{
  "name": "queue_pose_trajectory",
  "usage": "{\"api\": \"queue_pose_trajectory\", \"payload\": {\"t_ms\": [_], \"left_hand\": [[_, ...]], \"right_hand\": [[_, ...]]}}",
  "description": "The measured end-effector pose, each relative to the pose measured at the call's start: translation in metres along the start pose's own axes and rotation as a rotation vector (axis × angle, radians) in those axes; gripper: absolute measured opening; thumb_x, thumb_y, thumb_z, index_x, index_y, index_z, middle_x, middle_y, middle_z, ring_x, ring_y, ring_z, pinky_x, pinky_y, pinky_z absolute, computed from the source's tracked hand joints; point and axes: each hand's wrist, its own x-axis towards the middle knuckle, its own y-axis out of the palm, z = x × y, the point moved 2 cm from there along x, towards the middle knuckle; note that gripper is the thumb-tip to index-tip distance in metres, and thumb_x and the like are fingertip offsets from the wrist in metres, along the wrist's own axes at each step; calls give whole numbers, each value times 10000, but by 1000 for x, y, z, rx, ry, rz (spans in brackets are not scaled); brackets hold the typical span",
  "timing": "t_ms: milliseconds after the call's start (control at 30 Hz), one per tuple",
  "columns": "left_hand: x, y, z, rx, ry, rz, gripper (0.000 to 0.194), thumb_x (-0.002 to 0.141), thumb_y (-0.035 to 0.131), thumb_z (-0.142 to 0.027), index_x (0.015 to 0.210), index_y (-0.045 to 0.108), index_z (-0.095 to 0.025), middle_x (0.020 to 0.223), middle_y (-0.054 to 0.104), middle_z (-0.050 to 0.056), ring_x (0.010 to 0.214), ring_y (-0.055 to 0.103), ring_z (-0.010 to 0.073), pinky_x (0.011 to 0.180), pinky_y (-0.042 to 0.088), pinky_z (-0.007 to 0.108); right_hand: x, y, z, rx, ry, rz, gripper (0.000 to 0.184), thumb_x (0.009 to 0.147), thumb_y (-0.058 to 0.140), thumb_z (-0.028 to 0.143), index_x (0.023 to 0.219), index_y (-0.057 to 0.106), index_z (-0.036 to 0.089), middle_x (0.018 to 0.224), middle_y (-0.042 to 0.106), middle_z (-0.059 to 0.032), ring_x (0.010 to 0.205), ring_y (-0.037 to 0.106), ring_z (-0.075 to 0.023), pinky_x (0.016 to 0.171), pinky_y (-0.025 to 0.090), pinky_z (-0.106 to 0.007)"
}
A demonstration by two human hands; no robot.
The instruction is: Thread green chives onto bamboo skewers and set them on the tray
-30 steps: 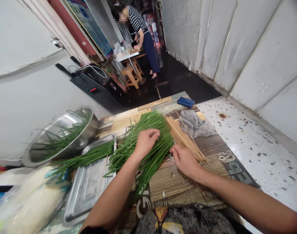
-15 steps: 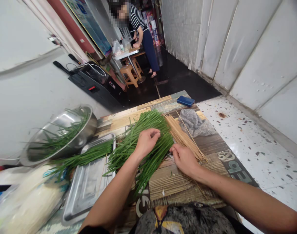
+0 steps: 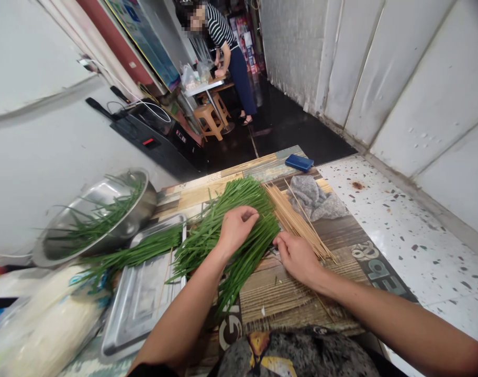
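Observation:
A large bunch of garlic chives point(image 3: 242, 193) lies across the wooden tabletop in front of me. My left hand point(image 3: 239, 226) is on top of it, thumb and fingers pinched together on some of the chives; the exact stems are hidden. By the cut ends on the right, my right hand point(image 3: 296, 256) is closed. A thin bamboo skewer point(image 3: 324, 306) slants out from beneath that wrist, in line with the fingers; its tip is hard to see. Just beyond the right hand lies a pile of bamboo skewers point(image 3: 296, 217).
At left are a metal tray point(image 3: 139, 309) with more chives, a steel bowl point(image 3: 144, 204) of chives and a bulky plastic bag point(image 3: 58, 324). A grey cloth point(image 3: 315, 199) and blue box point(image 3: 299, 163) lie at the far right. A person point(image 3: 239, 68) stands at another table.

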Motion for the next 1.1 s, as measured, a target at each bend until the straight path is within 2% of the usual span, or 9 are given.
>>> {"api": "queue_pose_trajectory", "payload": {"t_ms": [1100], "left_hand": [[0,7,6,-57,-18,-30,123,710,608,-253,753,671,-158,687,667,18,604,583,118,603,457,222]], "right_hand": [[2,1,0,1,-18,-14,282,881,321,177,880,602,159,817,677,-61,765,624,-175,710,413,-263]]}}
